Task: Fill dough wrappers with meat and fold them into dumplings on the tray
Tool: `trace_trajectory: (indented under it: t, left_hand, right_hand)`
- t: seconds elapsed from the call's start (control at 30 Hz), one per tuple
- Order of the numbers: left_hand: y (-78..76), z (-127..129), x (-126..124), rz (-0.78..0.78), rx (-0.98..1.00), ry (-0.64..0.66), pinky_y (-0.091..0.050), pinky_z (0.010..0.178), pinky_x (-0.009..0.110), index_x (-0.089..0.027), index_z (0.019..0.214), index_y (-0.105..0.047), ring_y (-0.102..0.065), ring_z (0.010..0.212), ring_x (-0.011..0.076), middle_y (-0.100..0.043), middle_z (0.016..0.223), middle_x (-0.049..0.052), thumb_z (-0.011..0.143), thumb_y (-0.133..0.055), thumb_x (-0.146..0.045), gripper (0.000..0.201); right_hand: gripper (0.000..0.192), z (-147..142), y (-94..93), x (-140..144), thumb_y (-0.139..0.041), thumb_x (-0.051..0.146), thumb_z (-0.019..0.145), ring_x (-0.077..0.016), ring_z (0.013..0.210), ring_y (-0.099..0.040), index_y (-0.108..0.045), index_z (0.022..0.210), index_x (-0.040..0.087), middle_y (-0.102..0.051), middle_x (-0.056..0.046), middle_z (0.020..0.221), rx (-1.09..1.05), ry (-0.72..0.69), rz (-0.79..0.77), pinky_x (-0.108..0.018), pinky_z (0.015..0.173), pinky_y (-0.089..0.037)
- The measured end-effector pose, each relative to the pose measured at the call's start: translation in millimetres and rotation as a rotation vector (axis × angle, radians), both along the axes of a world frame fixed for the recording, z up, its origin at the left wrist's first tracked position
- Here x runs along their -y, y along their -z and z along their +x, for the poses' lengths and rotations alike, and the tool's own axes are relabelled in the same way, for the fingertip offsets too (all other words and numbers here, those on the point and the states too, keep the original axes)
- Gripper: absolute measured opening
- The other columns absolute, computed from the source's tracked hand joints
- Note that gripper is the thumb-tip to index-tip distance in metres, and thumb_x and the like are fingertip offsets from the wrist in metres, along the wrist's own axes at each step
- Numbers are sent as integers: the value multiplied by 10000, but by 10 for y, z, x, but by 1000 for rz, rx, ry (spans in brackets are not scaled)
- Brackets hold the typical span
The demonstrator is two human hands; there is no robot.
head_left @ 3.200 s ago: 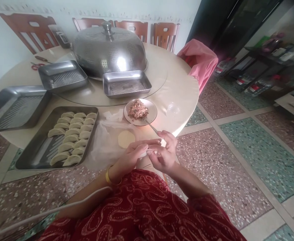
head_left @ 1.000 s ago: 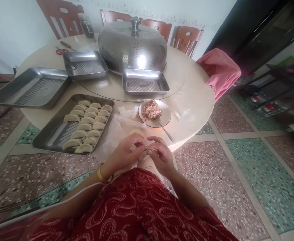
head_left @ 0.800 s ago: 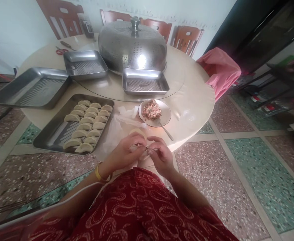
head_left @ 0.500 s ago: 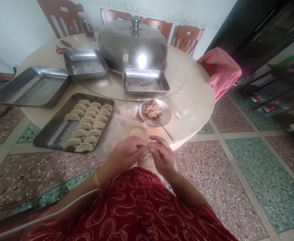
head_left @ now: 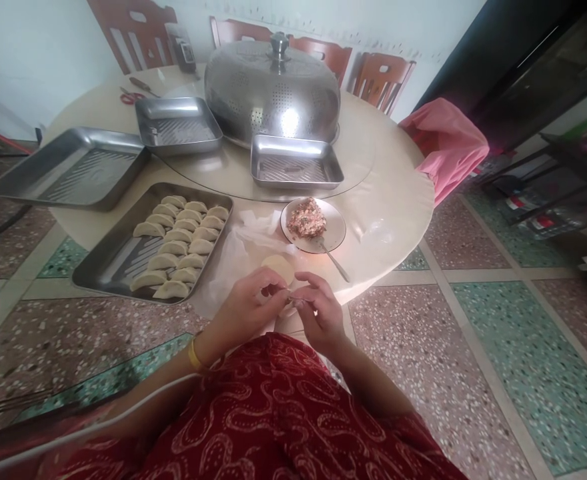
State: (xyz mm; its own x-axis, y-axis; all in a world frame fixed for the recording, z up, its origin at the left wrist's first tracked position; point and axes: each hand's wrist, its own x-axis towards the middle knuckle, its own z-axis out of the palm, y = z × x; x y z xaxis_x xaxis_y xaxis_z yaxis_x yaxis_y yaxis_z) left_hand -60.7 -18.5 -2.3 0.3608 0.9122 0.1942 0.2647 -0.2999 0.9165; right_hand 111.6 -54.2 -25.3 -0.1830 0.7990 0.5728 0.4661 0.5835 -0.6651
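My left hand and my right hand meet at the table's near edge, fingertips pinched together on a small dumpling that is mostly hidden between them. Just beyond the hands lies a round dough wrapper on a sheet of plastic. A small plate of minced filling with a spoon stands to the right of it. A steel tray to the left holds several folded dumplings in rows.
Three more steel trays and a large perforated steel dome cover sit on the round table. Scissors lie at the far edge. Wooden chairs line the wall; pink cloth drapes one at right.
Both hands stay together on the dumpling, the fingers shifting slightly along its edge. The view has drifted a little, so the table sits slightly further right in frame.
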Motion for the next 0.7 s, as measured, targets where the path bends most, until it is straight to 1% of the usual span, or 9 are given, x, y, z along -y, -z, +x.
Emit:
trace_trajectory:
  t: [0.17,0.27,0.33,0.47,0.53,0.63,0.7]
  left_hand:
    - [-4,-30,38,92,59,51,-479,704,243,-163,845,-626,-590,762,122,-631,827,24,891,-544,-209,104]
    - [-15,-51,68,155,78,74,-499,749,237,-162,908,-639,-618,828,124,-645,900,41,884,-578,-195,73]
    - [-23,-54,85,191,66,78,-504,759,232,-164,920,-634,-618,837,124,-642,905,39,860,-613,-173,64]
    - [-5,-33,118,269,38,61,-511,774,226,-173,940,-621,-616,851,119,-630,911,30,846,-625,-122,107]
    - [24,-15,135,322,25,34,-511,781,226,-177,947,-617,-612,853,116,-623,918,31,859,-614,-111,111]
    - [67,3,161,398,-16,-40,-505,770,235,-172,950,-597,-596,832,121,-620,893,29,863,-630,-128,103]
    - [78,-2,176,415,-40,-72,-499,752,246,-168,943,-577,-587,819,130,-621,869,26,859,-647,-149,111]
  right_hand:
    - [148,-20,13,16,-489,148,945,-212,1156,-622,-568,1026,244,-670,-60,978,-23,23,-30,-377,851,-582]
    - [128,-31,17,18,-500,155,942,-203,1141,-625,-556,1010,247,-661,-53,955,-61,35,-58,-349,834,-581]
    - [127,-38,11,16,-510,158,939,-195,1139,-624,-557,1018,245,-657,-60,992,-77,42,-64,-331,835,-579]
    - [205,-52,-12,9,-496,161,950,-192,1149,-625,-570,1123,244,-636,-97,1163,-38,38,-35,-341,867,-582]
    - [218,-58,-20,5,-493,144,949,-190,1150,-627,-583,1118,250,-652,-83,1127,-23,40,4,-339,869,-585]
    - [205,-65,-16,1,-495,119,940,-189,1143,-631,-583,1069,252,-676,-50,988,-22,66,56,-331,847,-592]
    - [189,-67,-4,2,-489,126,942,-195,1135,-638,-576,1056,249,-674,-55,993,-2,94,75,-333,821,-599]
